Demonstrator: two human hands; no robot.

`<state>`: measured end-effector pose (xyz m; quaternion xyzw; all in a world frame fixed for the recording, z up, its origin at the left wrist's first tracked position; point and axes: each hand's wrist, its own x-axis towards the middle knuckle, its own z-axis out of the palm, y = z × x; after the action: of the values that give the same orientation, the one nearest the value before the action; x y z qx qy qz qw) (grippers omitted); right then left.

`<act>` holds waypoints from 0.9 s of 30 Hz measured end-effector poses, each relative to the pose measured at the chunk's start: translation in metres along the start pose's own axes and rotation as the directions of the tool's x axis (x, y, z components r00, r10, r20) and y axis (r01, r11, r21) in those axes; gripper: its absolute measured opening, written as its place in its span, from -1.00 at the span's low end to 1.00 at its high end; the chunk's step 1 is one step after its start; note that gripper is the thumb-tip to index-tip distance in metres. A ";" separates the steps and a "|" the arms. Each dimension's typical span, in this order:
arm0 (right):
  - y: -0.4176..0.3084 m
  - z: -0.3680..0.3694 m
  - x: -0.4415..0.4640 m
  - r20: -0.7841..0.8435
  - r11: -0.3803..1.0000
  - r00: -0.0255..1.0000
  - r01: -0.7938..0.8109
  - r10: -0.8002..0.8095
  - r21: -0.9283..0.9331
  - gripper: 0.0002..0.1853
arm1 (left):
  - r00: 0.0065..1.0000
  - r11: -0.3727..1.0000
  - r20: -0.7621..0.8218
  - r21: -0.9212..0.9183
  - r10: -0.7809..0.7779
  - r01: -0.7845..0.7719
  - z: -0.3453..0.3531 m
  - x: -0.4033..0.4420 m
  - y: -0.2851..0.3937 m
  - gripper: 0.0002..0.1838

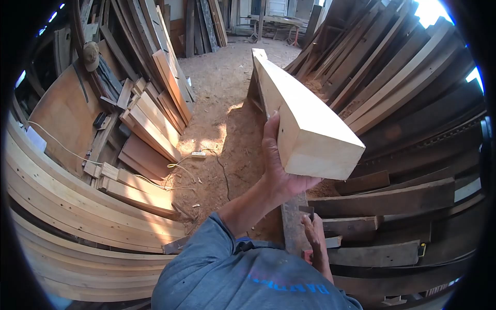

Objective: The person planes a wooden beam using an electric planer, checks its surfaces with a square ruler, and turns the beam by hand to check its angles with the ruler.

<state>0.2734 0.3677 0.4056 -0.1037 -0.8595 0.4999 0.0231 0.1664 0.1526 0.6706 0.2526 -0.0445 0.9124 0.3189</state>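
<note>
A long, pale squared wooden beam (310, 108) points away from me, its near end raised and its cut end face turned toward me. My left hand (279, 170) is closed around the near end, thumb up along the left side and palm underneath. Low on the right, my right hand (316, 237) is closed, with a small dark flat piece (306, 210) at its fingertips; I cannot make out what it is. Something red (308, 257) shows beside that hand. Below the beam lies a narrow, worn plank (294, 227).
Long pale boards (77, 212) are stacked at the left, with short offcuts (150, 124) behind them. Dark planks (392, 201) lie and lean along the right. A power strip (198, 154) and cords lie on the sawdust-covered floor (206, 77).
</note>
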 end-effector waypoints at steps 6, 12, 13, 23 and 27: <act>0.007 0.000 0.003 -0.027 0.997 1.000 -0.010 0.008 -0.074 -0.74 | 0.999 0.999 -0.047 -0.039 -0.013 0.012 0.002 0.001 0.005 -0.16; 0.012 -0.010 0.027 -0.134 0.989 0.990 0.026 -0.045 -0.146 -0.76 | 0.998 0.999 -0.065 0.045 0.003 0.000 0.004 -0.004 0.004 -0.18; 0.013 -0.014 0.032 -0.160 0.991 0.986 0.033 -0.054 -0.128 -0.76 | 0.998 0.999 -0.069 0.047 0.002 0.002 0.004 -0.005 0.005 -0.17; -0.078 -0.090 0.033 -0.557 0.962 0.790 0.265 -0.255 -0.065 -0.70 | 0.882 0.994 -0.465 -0.035 0.074 -0.102 -0.075 -0.102 -0.019 -0.22; -0.089 -0.095 0.032 -0.465 0.825 0.860 0.410 -0.208 0.389 -0.71 | 0.908 0.993 -0.418 -0.098 0.020 -0.067 -0.108 -0.150 -0.029 0.09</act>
<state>0.2424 0.4131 0.5278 -0.0519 -0.6917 0.6518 0.3067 0.2372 0.1181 0.5011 0.0335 -0.0314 0.9483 0.3140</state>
